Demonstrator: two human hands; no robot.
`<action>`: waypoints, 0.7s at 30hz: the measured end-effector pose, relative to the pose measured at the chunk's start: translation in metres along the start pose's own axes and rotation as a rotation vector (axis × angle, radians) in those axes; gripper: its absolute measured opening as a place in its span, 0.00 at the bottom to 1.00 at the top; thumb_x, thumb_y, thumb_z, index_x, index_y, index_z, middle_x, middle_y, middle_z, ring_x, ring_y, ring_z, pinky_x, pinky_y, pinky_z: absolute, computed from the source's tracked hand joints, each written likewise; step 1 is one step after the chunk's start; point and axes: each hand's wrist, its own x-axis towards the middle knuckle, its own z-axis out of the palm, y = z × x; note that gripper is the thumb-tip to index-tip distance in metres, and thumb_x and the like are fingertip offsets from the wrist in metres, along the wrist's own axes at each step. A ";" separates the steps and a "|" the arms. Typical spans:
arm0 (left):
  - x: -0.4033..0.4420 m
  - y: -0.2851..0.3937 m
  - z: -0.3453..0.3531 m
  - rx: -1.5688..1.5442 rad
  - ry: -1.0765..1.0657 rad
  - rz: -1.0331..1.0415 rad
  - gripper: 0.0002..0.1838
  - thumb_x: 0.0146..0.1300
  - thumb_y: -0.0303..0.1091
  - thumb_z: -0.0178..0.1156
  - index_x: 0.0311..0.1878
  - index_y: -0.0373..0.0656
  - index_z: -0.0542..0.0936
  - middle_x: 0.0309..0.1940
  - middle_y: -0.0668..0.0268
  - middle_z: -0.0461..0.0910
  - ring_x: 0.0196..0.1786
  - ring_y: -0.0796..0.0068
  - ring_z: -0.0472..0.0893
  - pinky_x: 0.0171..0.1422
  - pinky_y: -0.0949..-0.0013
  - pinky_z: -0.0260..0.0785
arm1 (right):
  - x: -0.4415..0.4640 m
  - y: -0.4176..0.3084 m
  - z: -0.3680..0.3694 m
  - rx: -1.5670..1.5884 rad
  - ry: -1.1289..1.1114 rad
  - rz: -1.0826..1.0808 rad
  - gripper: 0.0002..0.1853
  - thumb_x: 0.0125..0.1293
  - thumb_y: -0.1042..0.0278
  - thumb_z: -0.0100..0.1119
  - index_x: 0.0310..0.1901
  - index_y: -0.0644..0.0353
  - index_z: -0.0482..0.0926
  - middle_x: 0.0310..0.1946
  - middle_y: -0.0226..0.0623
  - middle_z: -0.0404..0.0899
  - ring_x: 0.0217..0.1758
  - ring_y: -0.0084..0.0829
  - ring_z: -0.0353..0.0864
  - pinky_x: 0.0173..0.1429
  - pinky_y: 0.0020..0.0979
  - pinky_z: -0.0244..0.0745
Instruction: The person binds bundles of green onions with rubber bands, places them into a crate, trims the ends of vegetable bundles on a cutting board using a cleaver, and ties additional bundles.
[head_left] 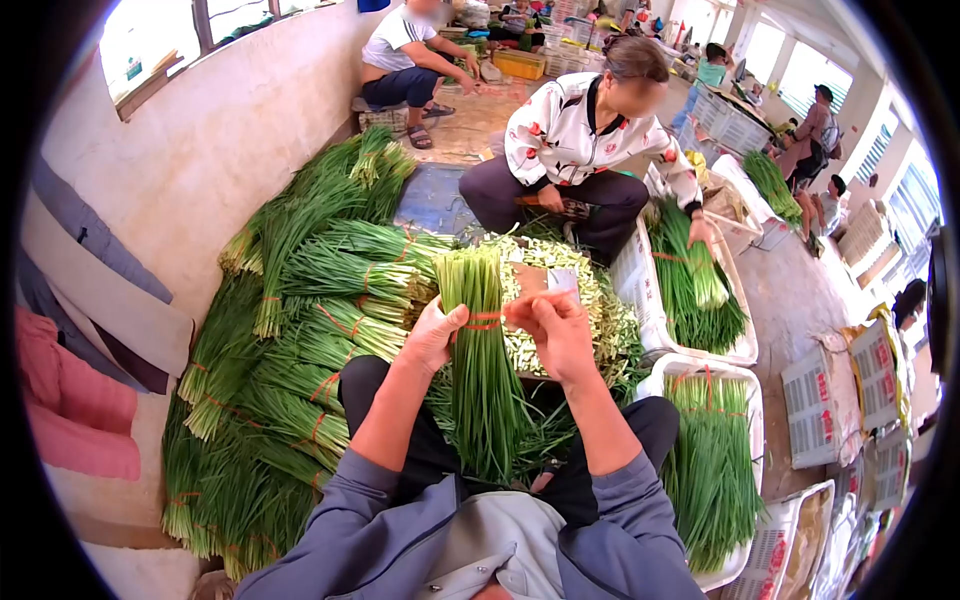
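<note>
"Fingers [459, 316] of the left hand [430, 338]: condition?"

"Closed on the left side of an upright bundle [490, 400] of long green leaves. Tips mostly hidden behind it."

"And right hand [562, 335]?"

"Pinched together just beside the bundle's other side, apparently on the loose end of a red band [485, 322]."

"Position of the bundle?"

"Between the knees [365, 382], pale ends up, leaf tips down. Band across the upper part, by appearance in more than one turn."

"Progress on that piece?"

"Gathered and roughly evened at the top. Wrapping judged well along; securing of the end not yet evident. Knot, if any: impossible to tell."

"Immediate surroundings?"

"Just beyond, pale trimmings [605, 318] in a heap. Lower down, loose leaves [550, 440], amount unclear."

"Completed stock?"

"At left, a deep pile of banded bundles [370, 285], judged finished as to tying but lying outside any crate. At right, a near crate [757, 430] well filled with greens [710, 480]. Farther off, a far crate [645, 292], likewise loaded, with a co-worker's hand [700, 233] at the contents."

"Outstanding?"

"Fastening of the held bundle, on present evidence."
</note>
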 end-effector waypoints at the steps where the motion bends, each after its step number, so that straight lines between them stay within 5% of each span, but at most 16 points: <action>1: 0.000 -0.004 0.002 -0.048 0.009 0.033 0.40 0.58 0.50 0.78 0.67 0.38 0.72 0.57 0.61 0.82 0.56 0.68 0.84 0.61 0.61 0.80 | -0.010 -0.003 -0.002 -0.265 -0.175 -0.023 0.08 0.73 0.71 0.63 0.45 0.66 0.87 0.44 0.39 0.89 0.46 0.28 0.88 0.55 0.30 0.83; 4: 0.003 -0.010 -0.001 -0.072 0.137 -0.003 0.36 0.64 0.49 0.74 0.68 0.39 0.73 0.57 0.61 0.83 0.56 0.65 0.84 0.63 0.55 0.80 | -0.049 0.003 0.016 -0.754 -0.503 -0.001 0.08 0.72 0.70 0.65 0.47 0.64 0.87 0.42 0.35 0.90 0.46 0.25 0.88 0.55 0.28 0.82; 6: 0.010 -0.020 -0.006 -0.088 0.206 0.065 0.26 0.70 0.37 0.68 0.67 0.40 0.75 0.55 0.62 0.84 0.54 0.66 0.85 0.61 0.56 0.81 | -0.061 0.024 0.022 -0.819 -0.531 -0.159 0.07 0.71 0.70 0.66 0.46 0.61 0.87 0.40 0.37 0.89 0.44 0.29 0.89 0.49 0.28 0.82; 10: 0.024 -0.042 -0.005 0.006 0.447 0.139 0.23 0.67 0.31 0.70 0.63 0.38 0.77 0.53 0.62 0.84 0.50 0.68 0.86 0.55 0.60 0.82 | -0.037 0.008 0.024 -0.935 -0.334 -0.185 0.10 0.75 0.64 0.63 0.42 0.63 0.86 0.38 0.38 0.89 0.40 0.27 0.88 0.45 0.29 0.81; 12: 0.037 -0.059 -0.011 0.101 0.532 0.154 0.35 0.57 0.36 0.80 0.63 0.32 0.72 0.52 0.57 0.83 0.50 0.68 0.84 0.55 0.63 0.78 | -0.016 0.001 0.024 -0.844 -0.189 0.052 0.13 0.78 0.61 0.59 0.44 0.64 0.85 0.38 0.36 0.88 0.39 0.25 0.87 0.45 0.28 0.81; 15: 0.063 -0.066 -0.014 0.242 0.651 0.003 0.44 0.53 0.42 0.83 0.65 0.29 0.69 0.50 0.53 0.83 0.49 0.66 0.83 0.52 0.61 0.78 | 0.021 0.027 0.009 -0.456 -0.062 0.036 0.15 0.80 0.60 0.55 0.47 0.65 0.84 0.35 0.32 0.85 0.37 0.22 0.84 0.42 0.28 0.80; 18: 0.094 -0.104 -0.054 0.085 0.449 -0.056 0.13 0.73 0.33 0.63 0.56 0.39 0.82 0.43 0.63 0.86 0.38 0.72 0.85 0.43 0.66 0.79 | 0.067 0.060 -0.007 -0.629 0.041 -0.031 0.14 0.80 0.58 0.55 0.42 0.60 0.83 0.29 0.30 0.82 0.31 0.20 0.82 0.33 0.24 0.77; 19: 0.085 -0.092 -0.045 0.419 0.576 -0.197 0.13 0.72 0.35 0.63 0.55 0.39 0.83 0.41 0.64 0.86 0.36 0.73 0.84 0.41 0.67 0.77 | 0.078 0.069 -0.008 -0.607 0.120 0.099 0.16 0.79 0.57 0.55 0.38 0.60 0.81 0.27 0.30 0.81 0.28 0.20 0.79 0.32 0.26 0.74; 20: 0.073 -0.088 -0.029 0.660 0.725 -0.126 0.17 0.73 0.42 0.62 0.55 0.38 0.84 0.37 0.63 0.86 0.33 0.73 0.83 0.36 0.65 0.75 | 0.092 0.094 -0.023 -0.601 0.086 0.014 0.18 0.80 0.54 0.53 0.35 0.59 0.80 0.26 0.31 0.81 0.26 0.22 0.78 0.33 0.29 0.73; 21: 0.060 -0.084 -0.027 0.654 0.622 -0.153 0.21 0.73 0.48 0.60 0.54 0.37 0.83 0.35 0.63 0.85 0.31 0.72 0.83 0.34 0.65 0.74 | 0.092 0.097 -0.024 -0.659 0.134 -0.009 0.19 0.79 0.55 0.53 0.34 0.60 0.79 0.24 0.33 0.80 0.25 0.24 0.77 0.33 0.31 0.73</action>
